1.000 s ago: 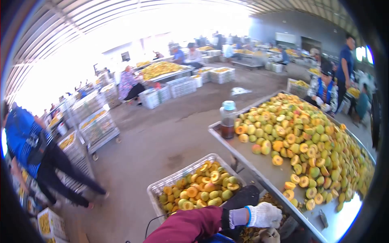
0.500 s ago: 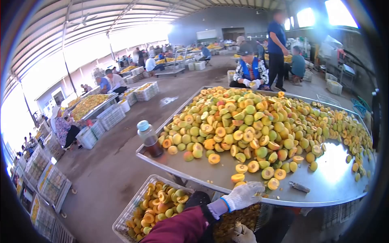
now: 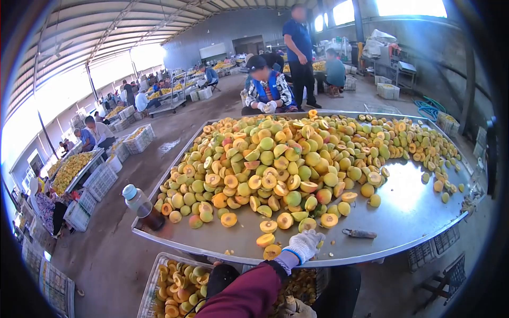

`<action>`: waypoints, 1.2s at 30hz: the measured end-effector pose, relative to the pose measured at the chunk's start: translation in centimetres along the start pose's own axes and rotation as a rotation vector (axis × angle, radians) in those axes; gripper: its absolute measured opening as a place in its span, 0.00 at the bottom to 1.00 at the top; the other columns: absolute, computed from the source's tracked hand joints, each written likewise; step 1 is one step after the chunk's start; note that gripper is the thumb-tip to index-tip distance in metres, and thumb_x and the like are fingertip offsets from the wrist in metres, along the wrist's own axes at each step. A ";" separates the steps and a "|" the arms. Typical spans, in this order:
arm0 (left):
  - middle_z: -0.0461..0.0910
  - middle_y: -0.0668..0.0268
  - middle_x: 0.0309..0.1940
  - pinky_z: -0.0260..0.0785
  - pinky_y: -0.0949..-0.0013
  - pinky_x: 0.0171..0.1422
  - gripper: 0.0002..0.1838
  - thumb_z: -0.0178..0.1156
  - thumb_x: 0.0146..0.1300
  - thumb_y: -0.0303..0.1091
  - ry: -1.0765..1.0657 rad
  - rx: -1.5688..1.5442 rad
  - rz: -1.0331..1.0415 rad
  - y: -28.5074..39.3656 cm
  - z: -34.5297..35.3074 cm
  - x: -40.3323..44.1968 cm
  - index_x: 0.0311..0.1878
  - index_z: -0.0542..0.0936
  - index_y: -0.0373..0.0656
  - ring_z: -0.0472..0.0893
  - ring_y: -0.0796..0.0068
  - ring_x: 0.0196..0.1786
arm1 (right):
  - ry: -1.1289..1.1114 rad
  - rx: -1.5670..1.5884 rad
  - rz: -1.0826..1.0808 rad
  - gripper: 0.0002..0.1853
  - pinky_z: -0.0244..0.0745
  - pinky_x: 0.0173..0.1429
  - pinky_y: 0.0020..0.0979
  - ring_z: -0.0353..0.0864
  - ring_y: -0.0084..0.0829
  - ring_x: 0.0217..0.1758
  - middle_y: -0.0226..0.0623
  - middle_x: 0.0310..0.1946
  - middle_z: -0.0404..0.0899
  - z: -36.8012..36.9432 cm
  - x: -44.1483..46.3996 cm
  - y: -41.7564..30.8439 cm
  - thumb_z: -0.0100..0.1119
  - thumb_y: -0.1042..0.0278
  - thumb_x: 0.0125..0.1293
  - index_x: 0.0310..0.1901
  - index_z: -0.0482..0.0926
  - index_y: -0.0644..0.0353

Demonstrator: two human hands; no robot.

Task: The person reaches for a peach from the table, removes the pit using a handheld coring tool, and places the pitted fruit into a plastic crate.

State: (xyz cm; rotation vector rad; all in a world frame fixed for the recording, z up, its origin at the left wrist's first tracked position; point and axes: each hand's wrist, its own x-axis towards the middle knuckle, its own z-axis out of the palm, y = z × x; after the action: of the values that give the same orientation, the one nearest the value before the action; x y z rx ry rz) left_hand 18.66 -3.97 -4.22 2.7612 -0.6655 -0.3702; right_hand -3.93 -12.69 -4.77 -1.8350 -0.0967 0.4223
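Observation:
My left hand, in a white knit glove below a maroon sleeve, reaches over the near edge of the metal table. Its fingers are curled, with a small yellowish patch at their tips; what they hold is unclear. Just beyond them lies an apricot half, cut face up. Low in the view, my gloved right hand is closed, partly cut off by the frame, around something too small to name. A large heap of cut apricots covers much of the table. A short tool with a worn handle lies to the right.
A bottle of dark liquid stands at the table's left corner. Below are a crate of apricot halves and another container of fruit pieces. A co-worker in a blue vest sits across; a folding stool stands right.
The camera view has swung to the right, so the table sits further left. My left hand has moved from the table's edge inward, toward the nearest apricot halves. My right hand stays low.

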 end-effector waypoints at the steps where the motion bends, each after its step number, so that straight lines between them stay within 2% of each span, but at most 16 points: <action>1: 0.76 0.58 0.57 0.72 0.55 0.59 0.24 0.61 0.60 0.42 -0.021 -0.007 -0.011 -0.2 -0.2 -0.4 0.61 0.73 0.54 0.77 0.56 0.59 | -0.004 -0.003 -0.007 0.17 0.69 0.38 0.33 0.73 0.28 0.30 0.34 0.26 0.75 0.0 0.1 -0.3 0.51 0.48 0.72 0.36 0.76 0.53; 4: 0.78 0.58 0.56 0.70 0.54 0.60 0.27 0.62 0.60 0.47 0.042 -0.264 0.012 -1.8 -0.5 -2.5 0.63 0.72 0.57 0.79 0.52 0.55 | -0.031 0.248 -0.001 0.15 0.68 0.40 0.29 0.71 0.22 0.33 0.26 0.27 0.73 0.3 -0.3 -1.2 0.53 0.50 0.72 0.38 0.77 0.54; 6: 0.80 0.57 0.55 0.72 0.59 0.59 0.28 0.63 0.60 0.48 0.100 -0.369 -0.052 -2.0 -1.2 -4.3 0.63 0.72 0.54 0.82 0.56 0.51 | 0.026 0.318 -0.010 0.14 0.69 0.41 0.26 0.70 0.19 0.34 0.23 0.29 0.74 0.5 -0.5 -1.1 0.53 0.53 0.72 0.40 0.78 0.55; 8: 0.80 0.60 0.50 0.75 0.64 0.54 0.27 0.61 0.66 0.48 0.213 -0.872 -0.188 -1.9 -2.4 -7.3 0.64 0.70 0.49 0.83 0.66 0.46 | 0.041 0.344 -0.021 0.13 0.69 0.41 0.25 0.70 0.18 0.34 0.23 0.29 0.74 0.5 -0.8 -1.1 0.54 0.54 0.72 0.42 0.79 0.55; 9: 0.80 0.60 0.50 0.75 0.64 0.54 0.27 0.61 0.66 0.48 0.216 -0.875 -0.188 -1.9 -2.5 -8.8 0.64 0.70 0.49 0.83 0.66 0.46 | 0.056 0.375 -0.032 0.12 0.69 0.41 0.25 0.70 0.18 0.34 0.23 0.29 0.74 0.7 -0.9 -1.0 0.55 0.56 0.72 0.44 0.79 0.55; 11: 0.79 0.64 0.48 0.75 0.70 0.49 0.27 0.58 0.70 0.45 0.202 -1.532 -0.126 -2.3 -1.9 -11.7 0.66 0.67 0.43 0.81 0.75 0.45 | 0.077 0.337 -0.061 0.12 0.69 0.42 0.25 0.70 0.18 0.34 0.23 0.30 0.75 1.1 -0.7 -0.1 0.56 0.56 0.71 0.44 0.80 0.55; 15: 0.78 0.64 0.50 0.73 0.70 0.50 0.27 0.55 0.72 0.44 0.138 -1.827 -0.045 -3.1 -0.4 -16.1 0.67 0.66 0.40 0.79 0.75 0.50 | 0.151 0.285 -0.035 0.10 0.71 0.44 0.25 0.73 0.19 0.37 0.23 0.33 0.79 1.6 -0.6 -1.0 0.59 0.58 0.69 0.43 0.82 0.54; 18: 0.77 0.64 0.51 0.73 0.70 0.52 0.25 0.54 0.72 0.44 0.209 -1.923 -0.008 -2.9 1.5 -18.4 0.65 0.69 0.39 0.79 0.74 0.50 | 0.181 0.269 -0.031 0.10 0.71 0.45 0.25 0.74 0.20 0.38 0.24 0.35 0.80 1.9 -0.6 -0.9 0.59 0.60 0.69 0.45 0.82 0.55; 20: 0.76 0.63 0.56 0.71 0.68 0.59 0.24 0.54 0.72 0.43 0.192 -1.925 0.017 -2.7 2.4 -19.6 0.65 0.70 0.38 0.76 0.72 0.57 | 0.199 0.255 -0.015 0.10 0.71 0.45 0.24 0.74 0.20 0.39 0.25 0.36 0.80 1.7 -0.8 -1.3 0.59 0.62 0.69 0.46 0.82 0.56; 22: 0.73 0.64 0.62 0.66 0.68 0.67 0.25 0.54 0.73 0.40 0.105 -1.867 0.010 -1.6 2.2 -20.9 0.68 0.67 0.38 0.72 0.71 0.64 | 0.047 0.564 0.153 0.13 0.72 0.44 0.21 0.74 0.18 0.38 0.23 0.38 0.78 1.2 -1.0 -2.9 0.58 0.69 0.69 0.53 0.78 0.60; 23: 0.70 0.63 0.66 0.59 0.68 0.73 0.25 0.54 0.73 0.36 0.030 -2.042 -0.037 -1.1 1.9 -21.7 0.69 0.65 0.38 0.68 0.72 0.69 | 0.166 0.723 0.118 0.18 0.71 0.43 0.18 0.73 0.15 0.37 0.21 0.41 0.75 2.0 -1.2 -3.7 0.55 0.75 0.69 0.60 0.72 0.63; 28: 0.66 0.63 0.68 0.57 0.68 0.74 0.31 0.58 0.70 0.34 0.091 -1.953 -0.007 -0.2 2.3 -23.0 0.72 0.61 0.38 0.65 0.72 0.71 | 0.115 0.750 0.056 0.23 0.70 0.41 0.16 0.70 0.12 0.37 0.22 0.44 0.73 1.9 0.2 -1.0 0.54 0.78 0.69 0.65 0.68 0.62; 30: 0.66 0.62 0.68 0.56 0.68 0.74 0.35 0.62 0.67 0.35 0.219 -1.495 -0.010 -1.0 2.3 -23.5 0.73 0.59 0.39 0.65 0.73 0.71 | 0.237 0.519 0.009 0.22 0.70 0.41 0.16 0.70 0.12 0.37 0.22 0.43 0.72 2.1 0.3 -1.3 0.53 0.79 0.69 0.64 0.68 0.62; 32: 0.70 0.62 0.63 0.61 0.69 0.71 0.36 0.66 0.63 0.35 0.125 -1.508 0.023 -1.9 2.2 -24.2 0.72 0.61 0.39 0.69 0.74 0.66 | 0.228 0.525 -0.031 0.19 0.69 0.41 0.17 0.68 0.13 0.36 0.23 0.40 0.72 2.2 -0.1 -2.2 0.53 0.75 0.70 0.62 0.71 0.62; 34: 0.75 0.65 0.57 0.67 0.70 0.65 0.33 0.68 0.61 0.33 -0.078 -1.734 -0.004 -2.2 2.6 -24.7 0.67 0.66 0.40 0.74 0.76 0.60 | 0.202 0.366 0.186 0.08 0.64 0.16 0.24 0.70 0.21 0.13 0.30 0.16 0.71 1.6 -1.2 -6.2 0.61 0.67 0.61 0.38 0.77 0.61; 36: 0.77 0.65 0.53 0.69 0.71 0.61 0.30 0.69 0.59 0.31 -0.060 -1.760 -0.025 -2.3 3.1 -24.9 0.62 0.69 0.41 0.76 0.78 0.56 | 0.154 0.382 0.250 0.06 0.64 0.18 0.22 0.67 0.17 0.13 0.25 0.18 0.71 1.9 -1.5 -7.3 0.60 0.67 0.63 0.41 0.78 0.56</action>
State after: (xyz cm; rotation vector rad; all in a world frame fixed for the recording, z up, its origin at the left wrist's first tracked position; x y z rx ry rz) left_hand -2.82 9.21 -3.39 1.0672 -0.0875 -0.6088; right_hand -4.92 -9.18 1.95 -1.4981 0.3038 0.4374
